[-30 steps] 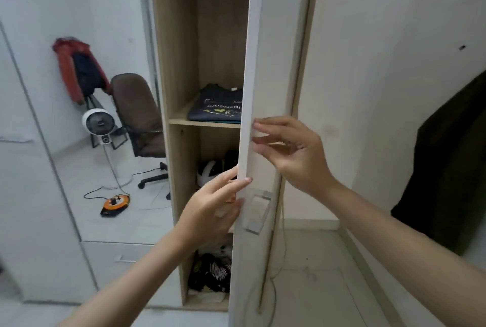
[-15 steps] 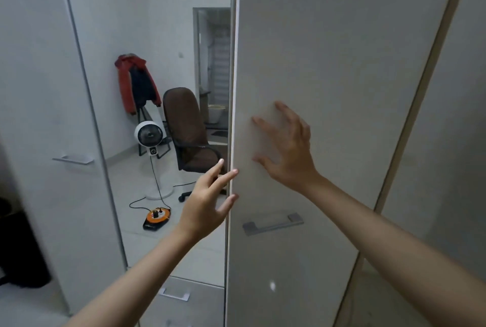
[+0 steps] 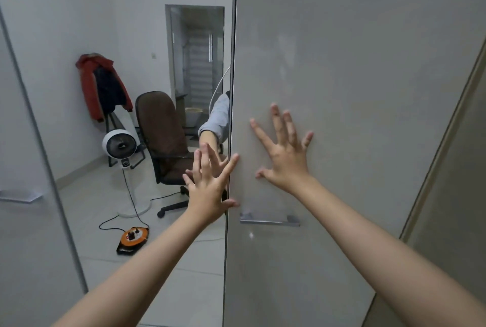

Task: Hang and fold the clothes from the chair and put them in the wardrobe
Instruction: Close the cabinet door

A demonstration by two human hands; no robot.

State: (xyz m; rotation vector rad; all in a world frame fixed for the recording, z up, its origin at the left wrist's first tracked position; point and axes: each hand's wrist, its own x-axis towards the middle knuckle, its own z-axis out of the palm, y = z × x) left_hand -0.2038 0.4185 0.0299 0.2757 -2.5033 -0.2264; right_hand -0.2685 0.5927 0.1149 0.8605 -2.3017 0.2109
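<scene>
- The wardrobe door (image 3: 342,90), a plain grey panel, fills the right half of the view, and every place below is given relative to it.
- The right hand (image 3: 285,158) is laid flat on the door's face, fingers spread wide and pointing up; nothing is gripped.
- A metal handle (image 3: 269,220) is fixed to the door just below that hand, untouched.
- The left hand (image 3: 209,187) is held at the door's left edge, fingers fanned open; the index finger and thumb tip reach the edge, and nothing is clasped.
- A mirror panel (image 3: 118,37) stands just left of the door's edge, and the left hand is pressed against its own reflection there.
- In the mirror a brown chair (image 3: 160,132) is seen, its seat bare.
- A red and dark jacket (image 3: 102,87) is seen hanging on a stand, left of the chair in the reflection.
- A white fan (image 3: 119,145) and an orange cable reel (image 3: 132,240) are also reflected on the floor.
</scene>
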